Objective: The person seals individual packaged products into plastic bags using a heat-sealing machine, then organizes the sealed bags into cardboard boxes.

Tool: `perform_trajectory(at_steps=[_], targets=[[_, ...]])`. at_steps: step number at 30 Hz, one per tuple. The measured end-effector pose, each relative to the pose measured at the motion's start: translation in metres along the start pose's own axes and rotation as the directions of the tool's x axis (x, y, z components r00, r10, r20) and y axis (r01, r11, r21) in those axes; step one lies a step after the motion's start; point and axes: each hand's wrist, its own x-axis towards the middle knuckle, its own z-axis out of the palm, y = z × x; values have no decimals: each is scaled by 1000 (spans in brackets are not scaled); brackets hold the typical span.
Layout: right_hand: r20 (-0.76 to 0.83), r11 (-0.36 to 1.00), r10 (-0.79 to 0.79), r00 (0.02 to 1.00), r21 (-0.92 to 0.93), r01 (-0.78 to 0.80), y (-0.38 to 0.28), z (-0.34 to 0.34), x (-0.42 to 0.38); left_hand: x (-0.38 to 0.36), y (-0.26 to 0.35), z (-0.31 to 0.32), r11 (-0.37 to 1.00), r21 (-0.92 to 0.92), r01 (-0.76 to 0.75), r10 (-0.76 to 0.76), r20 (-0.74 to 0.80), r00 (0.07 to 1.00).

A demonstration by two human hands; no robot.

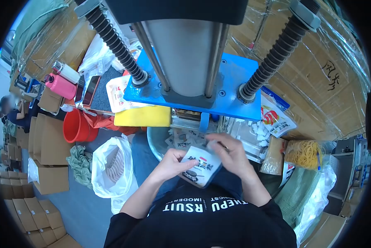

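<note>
A white printed pouch with black characters and a small red mark is held in front of my chest. My left hand grips it at its left edge, thumb on the printed face. My right hand is at the pouch's upper right edge, its fingers closed around something small and whitish that I cannot make out. Just beyond the hands, a pale basin holds several small printed packets. Above it stands a machine with a blue plate and spring-wrapped posts.
A yellow block sits left of the machine, near a red bucket. On the floor is a white plastic bag. At right are a metal tray and yellow rubber bands. A person is far left.
</note>
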Motion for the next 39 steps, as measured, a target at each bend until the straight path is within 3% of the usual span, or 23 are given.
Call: perform_trajectory(at_steps=[1, 3, 5, 7, 9, 10, 11, 13, 15, 18, 19, 23, 25, 26, 29, 30, 32, 33, 34, 35, 36, 38, 39], targets=[[-41, 996, 46, 998, -74, -49, 1, -7, 1, 2, 0, -2, 1000, -3, 5, -5, 5, 1000], [-7, 991, 27, 1000, -129, -27, -8, -23, 7, 8, 4, -7, 897, 422, -133, 156, -20, 988], [162, 975, -95, 982, -182, 125, -12, -30, 11, 9, 15, 0, 876, 431, -216, 253, -30, 967], [143, 981, -90, 986, -159, 113, -10, -23, 8, 8, 17, -2, 863, 456, -219, 215, 60, 975], [140, 987, -84, 987, -125, 101, -4, -7, 2, 11, -7, -7, 928, 328, -177, 171, 47, 984], [53, 997, -53, 997, -49, 55, 0, 3, -4, 11, -13, -8, 971, 202, -132, 124, 50, 991], [-37, 999, -12, 999, 32, 13, 6, 11, -8, 8, -14, -8, 971, 204, -125, 119, 42, 992], [-51, 999, 12, 999, 54, -9, 14, 16, -11, 4, -4, -4, 998, -4, 68, -68, 70, 995], [-132, 942, 229, 964, 281, -185, 12, 15, -9, 10, -3, -8, 999, -13, 47, -47, 35, 998], [-170, 985, 170, 971, 17, -169, 10, -17, -4, 31, -6, -24, 993, -111, 27, -32, -40, 999], [-177, 987, 66, 982, -135, -91, 14, -30, -5, 38, 2, -28, 983, -181, 15, -26, -57, 998], [-210, 974, 46, 977, -207, -90, 29, -50, -21, 68, 10, -43, 965, -259, 40, -78, -138, 987], [-184, 875, 209, 960, -403, -268, 34, -42, -30, 71, 8, -43, 961, -275, 32, -74, -144, 987], [-224, 837, 129, 966, -497, -227, 48, -31, -34, 74, 8, -43, 957, -289, 23, -69, -152, 986], [-291, 880, 139, 947, -401, -253, 48, -31, -31, 71, 12, -43, 981, -194, -6, -24, -151, 988], [-306, 852, 79, 949, -473, -224, 53, -34, -28, 71, 12, -53, 1000, 0, -11, 11, -171, 985], [-393, 753, -38, 919, -615, -232, 59, -47, -14, 51, 62, -62, 849, 511, 135, 40, -317, 948], [-390, 759, -39, 920, -611, -226, 62, -47, -8, 53, 62, -81, 710, 688, 153, 234, -434, 870], [-424, 674, 21, 905, -663, -326, 67, -46, -3, 49, 63, -102, 525, 851, 17, 543, -350, 763], [-467, 574, 69, 882, -705, -418, 69, -45, 2, 47, 63, -123, 272, 960, -66, 788, -183, 588], [-429, 601, 209, 879, -652, -462, 64, -40, 2, 49, 52, -142, 156, 986, 52, 750, -153, 643], [-408, 648, 242, 880, -607, -460, 53, -36, -7, 38, 13, -147, -43, 994, 96, 747, -32, 664], [-386, 685, 281, 879, -561, -465, 49, -35, -11, 23, 12, -135, -43, 998, 39, 743, 6, 669]])
